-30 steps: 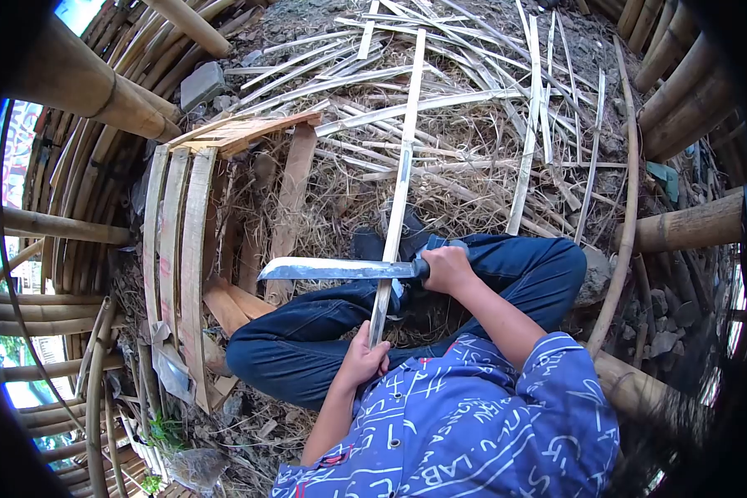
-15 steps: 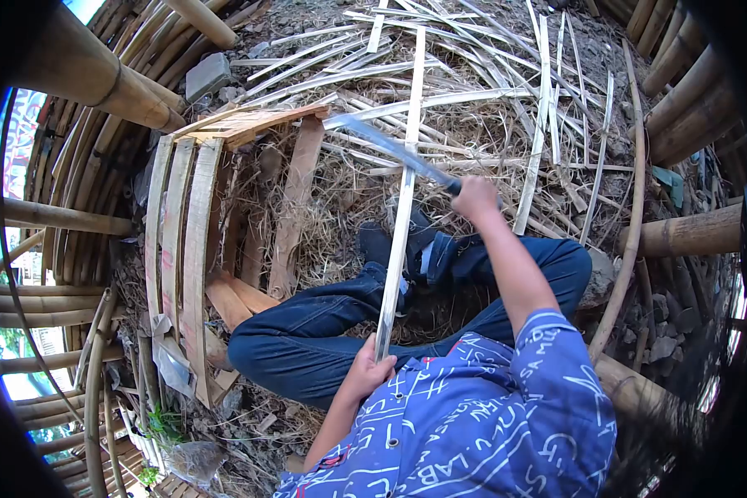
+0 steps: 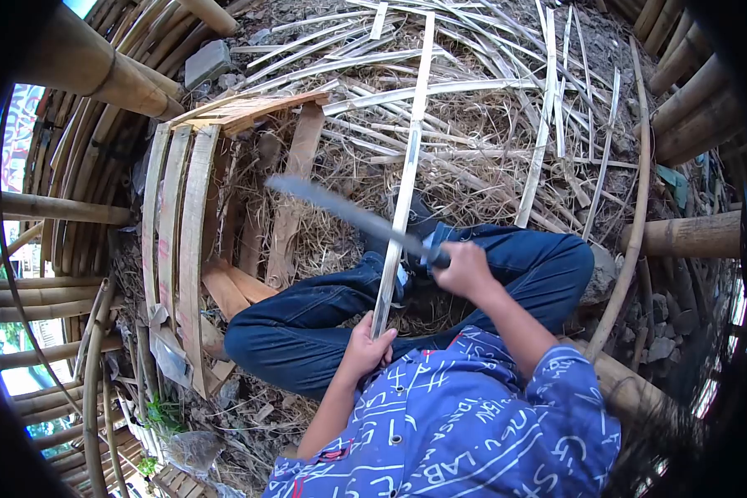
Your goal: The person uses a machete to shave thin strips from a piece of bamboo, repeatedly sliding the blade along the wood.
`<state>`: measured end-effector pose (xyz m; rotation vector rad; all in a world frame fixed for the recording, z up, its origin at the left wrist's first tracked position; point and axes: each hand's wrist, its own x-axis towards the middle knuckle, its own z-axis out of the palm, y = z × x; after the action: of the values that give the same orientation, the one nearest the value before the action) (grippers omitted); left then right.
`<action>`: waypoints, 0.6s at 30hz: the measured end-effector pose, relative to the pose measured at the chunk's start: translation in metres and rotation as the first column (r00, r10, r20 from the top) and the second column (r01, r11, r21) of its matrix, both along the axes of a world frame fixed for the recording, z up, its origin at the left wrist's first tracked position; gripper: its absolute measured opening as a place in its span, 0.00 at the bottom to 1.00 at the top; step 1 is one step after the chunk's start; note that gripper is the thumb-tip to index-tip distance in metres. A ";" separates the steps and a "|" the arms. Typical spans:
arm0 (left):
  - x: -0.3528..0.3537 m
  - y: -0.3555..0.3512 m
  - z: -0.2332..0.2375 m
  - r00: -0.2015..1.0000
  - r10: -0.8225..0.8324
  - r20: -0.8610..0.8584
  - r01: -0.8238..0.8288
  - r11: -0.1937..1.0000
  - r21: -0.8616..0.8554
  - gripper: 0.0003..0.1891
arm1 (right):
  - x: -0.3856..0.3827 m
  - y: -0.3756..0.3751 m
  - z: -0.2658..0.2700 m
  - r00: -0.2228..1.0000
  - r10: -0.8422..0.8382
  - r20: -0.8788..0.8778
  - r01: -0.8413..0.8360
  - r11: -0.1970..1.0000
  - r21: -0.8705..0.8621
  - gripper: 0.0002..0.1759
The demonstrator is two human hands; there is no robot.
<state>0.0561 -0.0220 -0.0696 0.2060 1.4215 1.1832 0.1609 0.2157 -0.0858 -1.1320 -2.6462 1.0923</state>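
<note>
My left hand (image 3: 367, 348) is closed round the lower end of a long pale bamboo strip (image 3: 415, 120), which points away from me over my crossed legs. In my right hand (image 3: 463, 270) is the dark handle of a long-bladed knife (image 3: 340, 205). The blade points up and to the left and crosses over the strip a little above my left hand. Whether the blade touches the strip, I cannot tell.
A slatted wooden crate (image 3: 197, 207) lies at the left beside my knee. Many loose bamboo strips (image 3: 473, 85) cover the ground ahead. Bamboo poles (image 3: 690, 235) stand at both sides, and a grey block (image 3: 208, 64) rests at the upper left.
My right hand has come down and slightly left towards me, bringing the knife lower along the strip. The strip and my left hand have shifted slightly.
</note>
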 end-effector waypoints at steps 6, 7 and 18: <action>0.004 0.005 -0.005 0.998 0.020 -0.061 -0.023 0.998 -0.056 0.08 | 0.007 -0.066 0.023 0.975 0.208 0.076 -0.200 0.974 -0.108 0.11; 0.004 0.004 -0.005 0.998 0.039 -0.039 -0.041 0.998 -0.046 0.08 | 0.007 -0.068 0.019 0.965 0.242 0.101 -0.237 0.970 -0.058 0.11; 0.001 -0.008 -0.003 0.995 -0.050 0.089 0.044 0.997 0.069 0.09 | -0.032 0.006 -0.014 0.947 0.059 0.315 -0.119 0.977 0.175 0.13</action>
<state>0.0575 -0.0296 -0.0726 0.2285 1.2919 1.1880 0.1285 0.2214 -0.0995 -1.2424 -2.9864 0.6972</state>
